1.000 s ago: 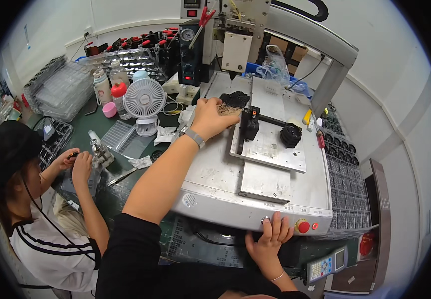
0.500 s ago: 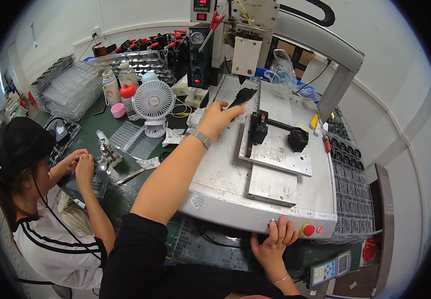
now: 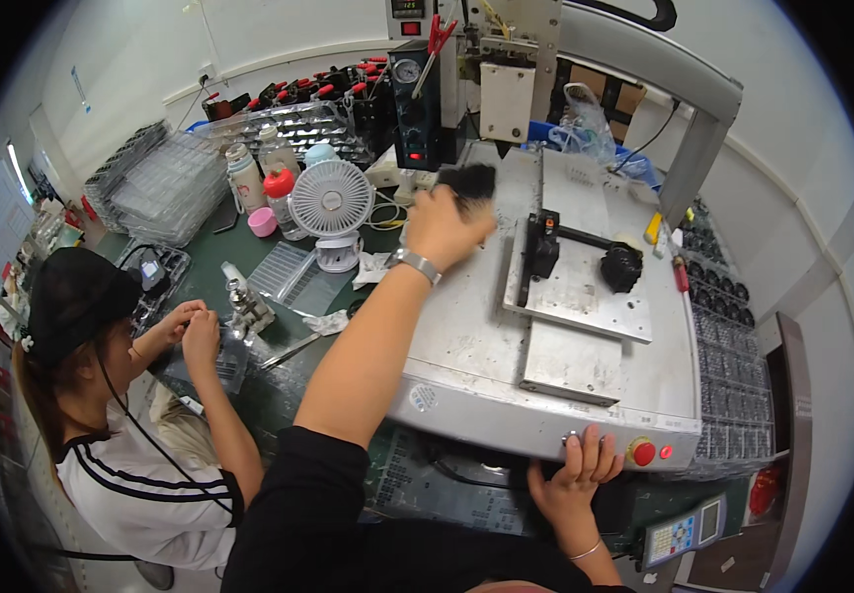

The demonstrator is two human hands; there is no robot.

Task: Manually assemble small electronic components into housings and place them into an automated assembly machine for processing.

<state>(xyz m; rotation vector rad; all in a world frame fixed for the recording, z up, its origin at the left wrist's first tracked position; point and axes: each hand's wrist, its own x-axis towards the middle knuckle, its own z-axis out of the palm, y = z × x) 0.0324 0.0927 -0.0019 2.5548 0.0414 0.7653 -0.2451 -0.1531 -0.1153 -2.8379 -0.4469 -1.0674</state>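
Note:
My left hand [image 3: 442, 232], with a metal-banded watch on its wrist, is closed around a black, bristly brush-like thing [image 3: 471, 181]. Motion smears both, so the exact shape is unclear. They are over the left back part of the machine's silver bed [image 3: 461, 326]. My right hand [image 3: 575, 484] rests at the front panel, fingers stretched upward and holding nothing. Its fingertips touch the panel by a small button, left of a red knob [image 3: 642, 452]. On the raised metal plate [image 3: 585, 311] sit a black clamp-like fixture [image 3: 542, 247] and a round black part [image 3: 621, 267].
A machine head [image 3: 506, 99] stands over the bed's back. To the left are a white fan [image 3: 332, 201], bottles, and stacked clear trays [image 3: 165, 188]. A co-worker [image 3: 140, 484] sits there, handling something small. Trays of black parts [image 3: 728, 346] line the right; a keypad device [image 3: 684, 534] lies below.
My left hand has shifted slightly back and left across the bed with the brush-like thing, which now blurs. The whole view has slid right. My right hand stays at the panel.

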